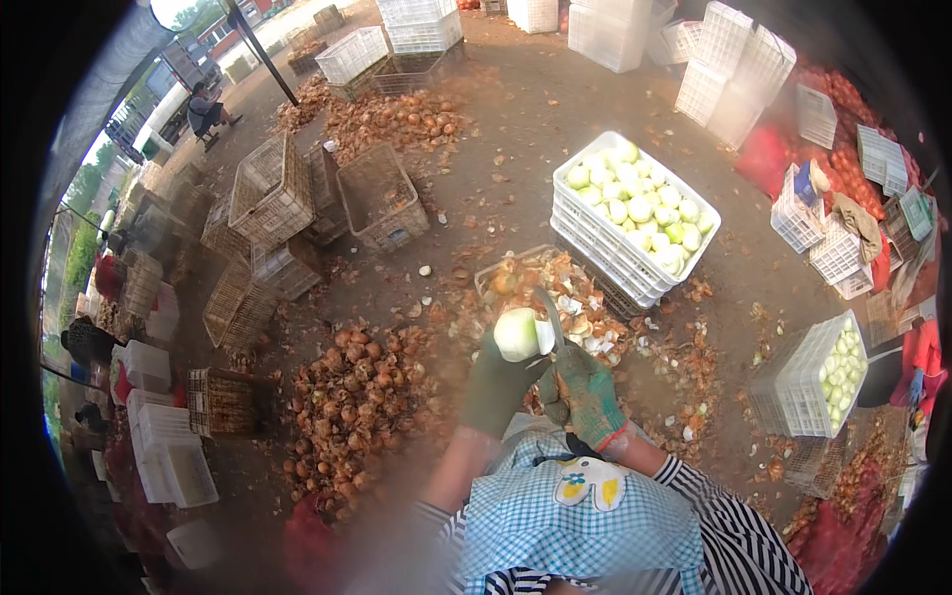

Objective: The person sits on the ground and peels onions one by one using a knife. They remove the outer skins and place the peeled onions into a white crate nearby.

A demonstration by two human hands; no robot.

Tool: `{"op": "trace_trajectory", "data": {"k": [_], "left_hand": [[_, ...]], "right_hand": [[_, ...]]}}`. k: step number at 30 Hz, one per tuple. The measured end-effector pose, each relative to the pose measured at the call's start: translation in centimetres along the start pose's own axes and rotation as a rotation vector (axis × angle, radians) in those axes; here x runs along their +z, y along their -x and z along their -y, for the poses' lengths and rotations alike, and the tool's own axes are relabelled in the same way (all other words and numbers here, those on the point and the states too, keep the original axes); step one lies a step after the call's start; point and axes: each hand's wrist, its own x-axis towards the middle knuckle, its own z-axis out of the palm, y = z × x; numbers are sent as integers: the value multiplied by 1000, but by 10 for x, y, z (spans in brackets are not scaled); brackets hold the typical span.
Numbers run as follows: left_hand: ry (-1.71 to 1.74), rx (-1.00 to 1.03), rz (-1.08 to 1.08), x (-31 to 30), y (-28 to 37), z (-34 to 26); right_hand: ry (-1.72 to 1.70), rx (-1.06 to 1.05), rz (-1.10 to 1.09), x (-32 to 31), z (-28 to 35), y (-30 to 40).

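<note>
My gloved left hand [497, 390] holds a peeled, pale green-white onion [516, 335] up in front of me. In my right hand [584, 390], gloved in green, is a knife [549, 316] whose curved blade points up beside the onion. A white piece of onion layer [545, 338] lies between blade and onion. Just beyond my hands is a crate [482, 281] filled with onion skins and scraps. Behind it on the right, a white plastic crate [632, 264] full of peeled onions tops a stack. A heap of unpeeled brown onions [357, 401] lies on the ground to my left.
Dirty empty crates [271, 197] stand at the left, near another onion pile [416, 119]. A second stack with peeled onions [807, 379] is at the right. White crates [736, 74] rise at the back. One person [204, 111] sits far left; another in red [922, 364] is far right.
</note>
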Motion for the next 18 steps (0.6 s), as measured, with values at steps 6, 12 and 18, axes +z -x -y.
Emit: {"op": "trace_trajectory", "data": {"k": [6, 12, 18], "left_hand": [[291, -73, 32, -11, 18, -8], [494, -79, -15, -9, 22, 6], [169, -1, -125, -18, 13, 19]], "right_hand": [[1035, -563, 42, -6, -9, 1], [868, -272, -363, -75, -30, -81], [1153, -355, -85, -58, -9, -54]]}}
